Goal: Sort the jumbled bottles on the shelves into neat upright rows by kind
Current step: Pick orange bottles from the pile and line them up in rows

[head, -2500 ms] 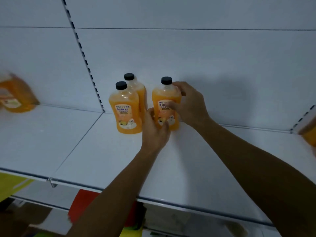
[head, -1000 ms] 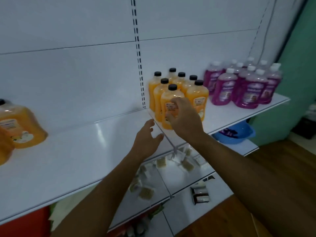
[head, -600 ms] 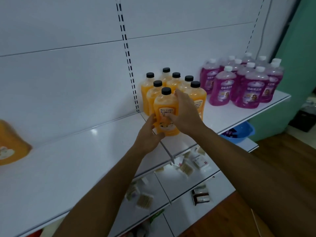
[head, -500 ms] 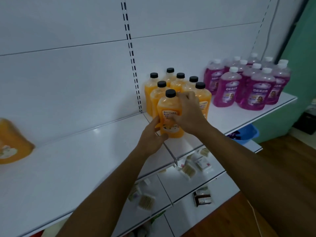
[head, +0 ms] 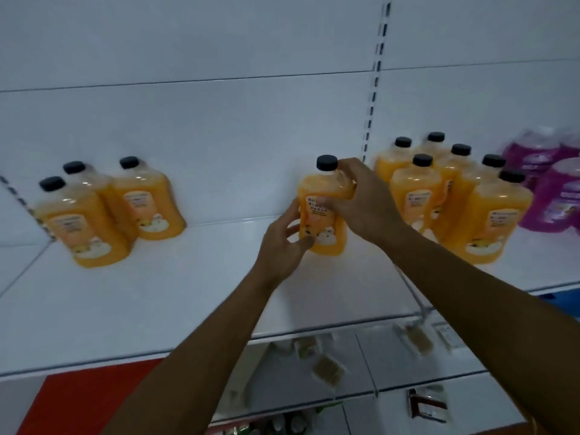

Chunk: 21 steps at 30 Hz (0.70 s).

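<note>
Two hands grasp one orange bottle upright over the shelf: the right hand wraps its shoulder while the left hand pinches it low, probably to steady it. It hangs between three orange bottles at left and a tidy orange group (purple bottles beyond) at right, likely bound for one of these rows

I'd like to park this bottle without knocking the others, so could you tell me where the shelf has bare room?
The shelf is bare between the three orange bottles on the left and the held bottle, gripped by the left hand and right hand. The front strip is bare too. Rightwards the six orange bottles and purple bottles crowd together.
</note>
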### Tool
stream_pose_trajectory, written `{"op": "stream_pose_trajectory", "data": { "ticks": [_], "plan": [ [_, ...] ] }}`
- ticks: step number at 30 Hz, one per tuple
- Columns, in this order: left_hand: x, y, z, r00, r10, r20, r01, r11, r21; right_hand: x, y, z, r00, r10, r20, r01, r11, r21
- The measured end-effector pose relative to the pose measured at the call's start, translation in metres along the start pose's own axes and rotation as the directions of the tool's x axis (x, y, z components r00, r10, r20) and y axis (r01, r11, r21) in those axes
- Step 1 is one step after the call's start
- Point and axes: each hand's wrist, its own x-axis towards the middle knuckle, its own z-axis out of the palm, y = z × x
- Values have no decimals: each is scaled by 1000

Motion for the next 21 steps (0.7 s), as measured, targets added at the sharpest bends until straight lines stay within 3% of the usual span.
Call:
{"op": "stream_pose_trajectory", "data": {
  "ticks": [9,16,21],
  "plan": [
    [-48,-38,-148,953,-105,-284,126,990,58,20,-77,145,957,-132,260,97,985,141],
    [-59,-54,-217,895,2,-447,73,986,151,39,-118,229,917,-229,326,185,970,159],
    [-62,-72,-240,869,-48,-492,177,959,220,45,-128,267,906,-260,333,240,966,100]
  ]
}}
